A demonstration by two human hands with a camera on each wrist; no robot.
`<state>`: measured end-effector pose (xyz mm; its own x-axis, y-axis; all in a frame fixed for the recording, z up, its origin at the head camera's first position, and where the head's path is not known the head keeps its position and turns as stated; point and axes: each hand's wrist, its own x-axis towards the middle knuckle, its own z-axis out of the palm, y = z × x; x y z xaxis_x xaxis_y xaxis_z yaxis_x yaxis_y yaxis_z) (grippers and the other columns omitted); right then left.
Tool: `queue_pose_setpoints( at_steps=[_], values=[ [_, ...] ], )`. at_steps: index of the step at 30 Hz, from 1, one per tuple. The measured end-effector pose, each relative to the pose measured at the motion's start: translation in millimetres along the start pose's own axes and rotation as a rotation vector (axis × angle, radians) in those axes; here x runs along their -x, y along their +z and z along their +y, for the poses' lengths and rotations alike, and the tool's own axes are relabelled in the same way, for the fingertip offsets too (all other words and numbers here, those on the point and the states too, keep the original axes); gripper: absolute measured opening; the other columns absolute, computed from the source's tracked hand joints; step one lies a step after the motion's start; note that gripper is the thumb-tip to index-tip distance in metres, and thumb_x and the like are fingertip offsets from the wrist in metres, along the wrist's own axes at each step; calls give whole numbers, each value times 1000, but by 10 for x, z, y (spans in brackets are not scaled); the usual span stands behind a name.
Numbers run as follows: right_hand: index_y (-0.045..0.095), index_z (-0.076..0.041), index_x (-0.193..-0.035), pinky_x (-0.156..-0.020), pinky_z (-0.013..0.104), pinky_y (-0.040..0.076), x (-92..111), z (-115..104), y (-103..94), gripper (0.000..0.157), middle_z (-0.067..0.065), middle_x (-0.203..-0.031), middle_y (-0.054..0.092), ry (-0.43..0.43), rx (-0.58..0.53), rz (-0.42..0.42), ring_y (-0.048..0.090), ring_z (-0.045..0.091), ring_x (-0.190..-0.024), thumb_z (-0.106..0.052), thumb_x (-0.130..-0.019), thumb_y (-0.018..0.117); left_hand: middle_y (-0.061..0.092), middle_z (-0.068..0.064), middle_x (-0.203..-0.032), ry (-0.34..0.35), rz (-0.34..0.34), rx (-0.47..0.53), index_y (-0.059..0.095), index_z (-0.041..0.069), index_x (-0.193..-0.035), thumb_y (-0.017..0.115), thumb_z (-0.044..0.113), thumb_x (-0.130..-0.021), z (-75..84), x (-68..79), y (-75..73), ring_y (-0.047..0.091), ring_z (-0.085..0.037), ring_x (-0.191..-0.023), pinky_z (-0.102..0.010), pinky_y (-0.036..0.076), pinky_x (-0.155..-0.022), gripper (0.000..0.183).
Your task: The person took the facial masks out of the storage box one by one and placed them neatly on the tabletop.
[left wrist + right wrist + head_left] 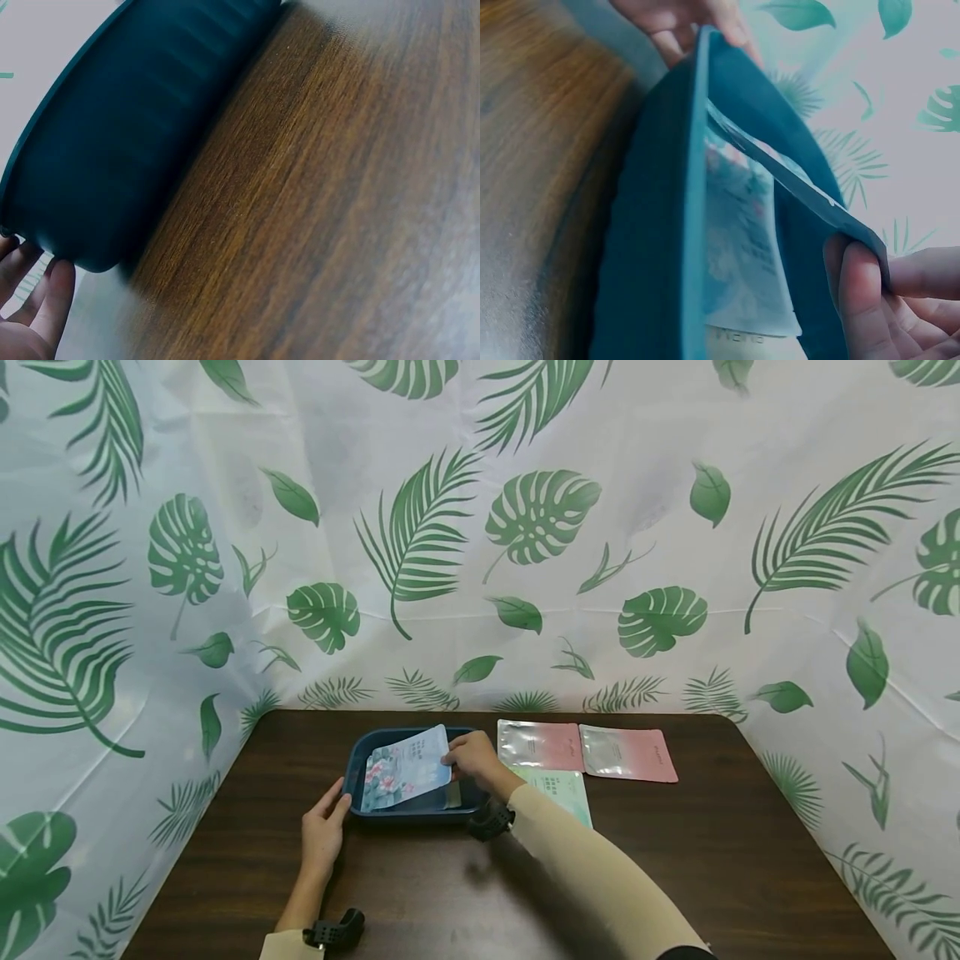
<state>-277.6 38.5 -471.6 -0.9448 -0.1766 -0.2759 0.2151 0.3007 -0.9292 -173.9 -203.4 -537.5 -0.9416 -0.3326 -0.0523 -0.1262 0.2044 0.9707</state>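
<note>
A dark-blue plastic tray (420, 816) stands on the table. My left hand (322, 831) rests at its left end; straight fingertips touch the outside near the rim. My right hand (480, 760) pinches the right edge of a light-blue floral face mask packet (408, 768) between thumb and fingers. That packet is tilted, its left end down inside the tray and its right end raised. In the right wrist view, another floral packet (742, 247) lies under it in the tray, and a pale packet (754, 346) shows below that one.
Right of the tray lie two pink-and-silver packets (540, 745) side by side. A green packet (558, 789) lies in front of them, partly covered by my right forearm. A leaf-print curtain (525, 635) hangs behind the brown wooden table (420, 893).
</note>
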Motion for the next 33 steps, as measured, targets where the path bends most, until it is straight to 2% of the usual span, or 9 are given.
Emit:
queue_pose_setpoints(
  at_steps=[3, 5, 8, 17, 25, 27, 28, 33],
  values=[
    [65, 12, -107, -50, 25, 53, -2, -8, -64, 24, 23, -91, 71, 8, -23, -1, 61, 13, -57, 7, -84, 65, 46, -14, -149, -3, -3, -14, 48, 8, -144, 53, 20, -101, -2, 9, -1, 40, -26, -139, -20, 40, -105, 45],
    [65, 12, -107, -49, 24, 52, -1, -14, -109, 23, 23, -91, 72, 14, -36, -1, 61, 13, -58, 7, -84, 64, 45, -14, -149, -1, -4, -17, 48, 9, -144, 53, 21, -101, -3, 13, -1, 40, -26, -139, -6, 38, -94, 45],
    [64, 12, -110, -50, 24, 52, 1, -15, -178, 26, 22, -90, 72, 19, -45, 5, 61, 13, -58, 7, -84, 64, 45, -15, -149, 8, -5, -4, 48, 8, -144, 53, 21, -101, -5, 15, 3, 40, -27, -139, 2, 34, -83, 45],
    [63, 11, -112, -52, 24, 53, 46, -41, -420, 27, 9, -78, 66, 33, -99, 15, 61, 12, -59, 5, -85, 64, 44, -17, -150, 12, -7, 22, 46, 6, -145, 51, 19, -102, 8, 22, 3, 42, -29, -136, 4, 37, -78, 45],
    [64, 9, -112, -61, 30, 57, 96, -38, -677, 27, 13, -86, 69, 18, -90, 14, 63, 14, -61, 1, -87, 66, 44, -17, -150, 10, -9, 13, 47, 6, -144, 52, 19, -102, 9, 17, -4, 40, -28, -138, 5, 35, -79, 45],
    [64, 9, -112, -61, 30, 57, 113, -44, -733, 26, 12, -85, 69, 11, -107, 9, 63, 14, -61, 1, -87, 65, 44, -16, -150, 7, -11, 8, 47, 7, -145, 51, 20, -102, 10, 15, -8, 40, -28, -139, 5, 34, -80, 45],
    [64, 10, -112, -59, 28, 56, 122, -46, -758, 26, 11, -83, 69, 8, -118, 9, 63, 14, -61, 2, -87, 65, 44, -16, -151, 4, -11, 3, 46, 7, -145, 51, 21, -102, 13, 15, -10, 39, -28, -139, 0, 38, -86, 45],
    [62, 12, -114, -56, 26, 55, 192, -51, -890, 29, 6, -79, 69, -14, -150, 6, 64, 13, -62, 3, -87, 65, 44, -16, -150, 0, -12, -4, 46, 7, -145, 51, 20, -102, 21, 23, -9, 39, -28, -140, 1, 37, -85, 45]
  ],
)
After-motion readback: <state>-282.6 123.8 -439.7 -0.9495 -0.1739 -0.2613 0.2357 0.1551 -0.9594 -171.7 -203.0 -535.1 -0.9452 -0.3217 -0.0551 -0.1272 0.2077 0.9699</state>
